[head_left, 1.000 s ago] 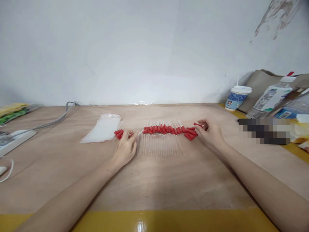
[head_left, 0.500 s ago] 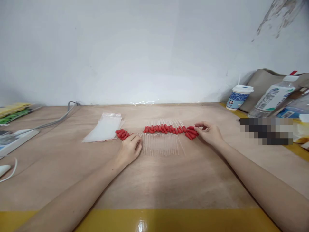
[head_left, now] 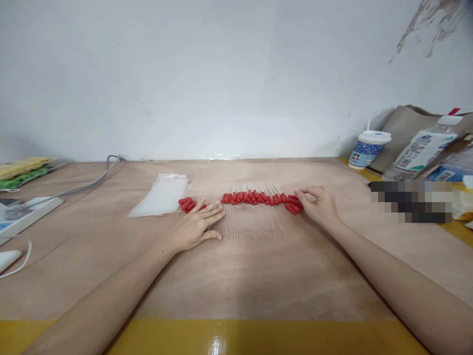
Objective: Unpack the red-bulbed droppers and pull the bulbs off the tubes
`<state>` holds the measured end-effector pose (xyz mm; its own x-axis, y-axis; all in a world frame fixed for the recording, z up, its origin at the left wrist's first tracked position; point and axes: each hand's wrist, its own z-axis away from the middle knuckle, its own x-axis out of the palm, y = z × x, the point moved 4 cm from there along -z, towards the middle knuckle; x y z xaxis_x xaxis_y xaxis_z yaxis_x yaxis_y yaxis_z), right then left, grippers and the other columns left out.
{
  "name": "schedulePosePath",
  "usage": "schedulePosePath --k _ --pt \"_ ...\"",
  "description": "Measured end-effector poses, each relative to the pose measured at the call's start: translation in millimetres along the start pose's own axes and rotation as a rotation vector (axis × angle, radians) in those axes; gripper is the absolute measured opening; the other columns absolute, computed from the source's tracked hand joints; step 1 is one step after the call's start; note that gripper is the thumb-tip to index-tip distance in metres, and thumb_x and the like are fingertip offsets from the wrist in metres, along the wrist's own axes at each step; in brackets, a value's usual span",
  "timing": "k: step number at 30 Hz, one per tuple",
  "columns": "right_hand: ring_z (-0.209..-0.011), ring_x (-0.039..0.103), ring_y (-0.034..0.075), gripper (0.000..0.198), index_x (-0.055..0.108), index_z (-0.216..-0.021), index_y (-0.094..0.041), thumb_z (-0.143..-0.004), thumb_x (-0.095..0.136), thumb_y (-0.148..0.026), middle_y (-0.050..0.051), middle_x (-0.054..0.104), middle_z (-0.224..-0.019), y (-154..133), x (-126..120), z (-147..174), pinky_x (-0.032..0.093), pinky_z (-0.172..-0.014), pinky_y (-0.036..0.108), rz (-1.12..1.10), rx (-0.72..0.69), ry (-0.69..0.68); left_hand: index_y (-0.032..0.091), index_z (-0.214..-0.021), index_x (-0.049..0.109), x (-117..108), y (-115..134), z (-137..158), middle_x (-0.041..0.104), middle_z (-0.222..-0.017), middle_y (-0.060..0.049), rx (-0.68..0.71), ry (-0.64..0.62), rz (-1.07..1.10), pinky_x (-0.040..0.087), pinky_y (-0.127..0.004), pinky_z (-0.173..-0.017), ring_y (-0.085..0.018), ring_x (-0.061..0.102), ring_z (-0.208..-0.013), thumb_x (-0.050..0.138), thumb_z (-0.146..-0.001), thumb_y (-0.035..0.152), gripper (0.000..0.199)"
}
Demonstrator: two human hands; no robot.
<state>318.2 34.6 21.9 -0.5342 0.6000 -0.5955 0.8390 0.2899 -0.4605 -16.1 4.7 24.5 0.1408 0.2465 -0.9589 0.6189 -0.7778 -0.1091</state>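
A row of thin clear tubes (head_left: pixel 249 224) lies side by side on the table, with red rubber bulbs (head_left: pixel 251 197) in a band across its middle; they look like droppers. My left hand (head_left: pixel 197 224) lies with its fingers spread at the row's left end, fingertips on the outermost tubes. Beside that hand is a small heap of red bulbs (head_left: pixel 186 203), partly covered by its fingers. At the other end, my right hand (head_left: pixel 320 204) has thumb and forefinger closed at a few loose red bulbs (head_left: pixel 293 207), pinching one at its edge.
Clear plastic bags (head_left: pixel 160 197) are stacked left of the row. A power strip (head_left: pixel 33 212) with a grey cable (head_left: pixel 84 185) is at far left. To the right stand a paper cup (head_left: pixel 365 150), a water bottle (head_left: pixel 421 150) and a grey bag (head_left: pixel 391 133). A wall (head_left: pixel 221 98) rises behind.
My left hand has opened from a closed pinch and spread flat at the row's left end. My right hand stays by the loose bulbs, its fingers shifted slightly.
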Motion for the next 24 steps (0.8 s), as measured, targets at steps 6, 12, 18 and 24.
schedulePosePath --k 6,12,18,24 --pt "-0.087 0.052 0.021 0.023 0.07 -0.079 -0.027 -0.079 0.053 -0.042 0.003 0.067 -0.086 -49.4 22.1 3.6 0.025 -0.081 0.041 0.139 -0.149 -0.149 0.02 -0.123 0.048 -1.7 -0.6 1.7 0.047 -0.13 -0.006 -0.024 0.029 0.026 0.016 -0.051 -0.108 -0.024 0.03 -0.129 0.042 -0.085 0.049 0.048" --pt "-0.093 0.048 0.023 0.026 0.07 -0.071 -0.026 -0.078 0.052 -0.044 0.002 0.065 -0.089 -66.8 42.9 -4.6 0.019 -0.085 0.044 0.21 -0.107 -0.179 0.019 -0.118 0.054 -3.4 9.4 -0.2 0.053 -0.125 -0.005 -0.014 0.069 0.116 0.02 -0.048 -0.109 -0.021 0.035 -0.126 0.039 -0.091 0.033 0.034" --pt "-0.093 0.047 0.023 0.029 0.066 -0.061 -0.021 -0.08 0.049 -0.035 0.003 0.066 -0.088 -72.7 44.9 -6.7 0.018 -0.088 0.046 0.217 -0.025 -0.133 0.019 -0.117 0.055 -2.5 9.6 -1.1 0.054 -0.123 -0.005 -0.014 0.09 0.152 0.021 -0.048 -0.108 -0.021 0.036 -0.126 0.04 -0.09 0.031 0.032" --pt "-0.089 0.052 0.022 0.019 0.065 -0.078 -0.023 -0.081 0.048 -0.029 0.003 0.066 -0.08 -72.3 15.2 6.9 0.024 -0.088 0.045 0.073 -0.101 -0.103 0.02 -0.118 0.053 -4.7 12.6 -1.1 0.052 -0.126 -0.006 0.026 0.133 0.13 0.025 -0.049 -0.107 -0.021 0.038 -0.125 0.041 -0.09 0.028 0.032"
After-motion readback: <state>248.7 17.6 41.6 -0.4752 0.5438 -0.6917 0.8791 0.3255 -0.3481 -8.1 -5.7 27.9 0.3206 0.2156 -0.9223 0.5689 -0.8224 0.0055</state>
